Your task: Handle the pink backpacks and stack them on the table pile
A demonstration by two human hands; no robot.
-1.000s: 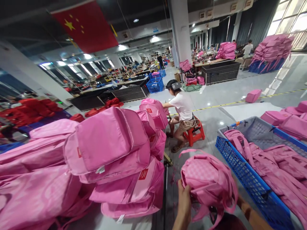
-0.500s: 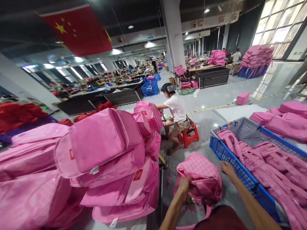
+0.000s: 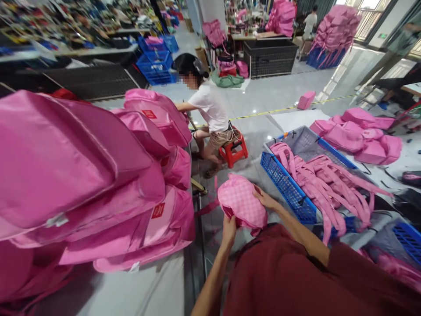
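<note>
The checked pink bag (image 3: 243, 199) sits between both hands, probably to steady its soft body: left hand (image 3: 229, 229) pinching its near edge, right hand (image 3: 265, 199) against its side, grip unclear. Counter (image 3: 164, 287) and blue crate (image 3: 285, 189) flank it.

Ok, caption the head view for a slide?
Both hands on a checked bag, between stacked pink bags and a blue crate.

From here I see the bare left hand (image 3: 229, 228) curled in a grip, its bare left forearm (image 3: 210, 274) rising steeply from low in my view. The bare right hand (image 3: 265, 199) sits near it, slightly higher, fingers (image 3: 258, 194) pointing inward; I cannot tell how far they close. The right forearm (image 3: 301, 232) slants up leftward from a maroon cloth sleeve (image 3: 358, 270).
</note>
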